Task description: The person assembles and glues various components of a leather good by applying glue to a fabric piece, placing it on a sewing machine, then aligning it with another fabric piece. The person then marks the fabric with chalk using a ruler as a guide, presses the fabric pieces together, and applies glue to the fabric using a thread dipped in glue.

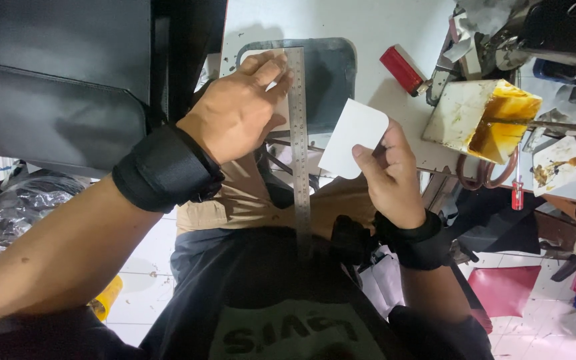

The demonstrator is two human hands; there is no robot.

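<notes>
The left hand (pixel 238 110) pressed flat, fingers spread, on the steel ruler (pixel 299 133) to keep it steady, while the right hand (pixel 388 173) pinched a white card (pixel 353 137) clear of it.

A silver steel ruler (pixel 299 133) lies at centre frame, a plain white card (pixel 353 138) right of it, a red block (pixel 402 69) upper right, black wrist straps (pixel 166 168) mid-left.

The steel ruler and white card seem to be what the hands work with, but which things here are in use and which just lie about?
In use:
- steel ruler under left hand
- white card in right hand
- dark mat

Lying about:
- red block
- stained tray
- red screwdriver
</notes>
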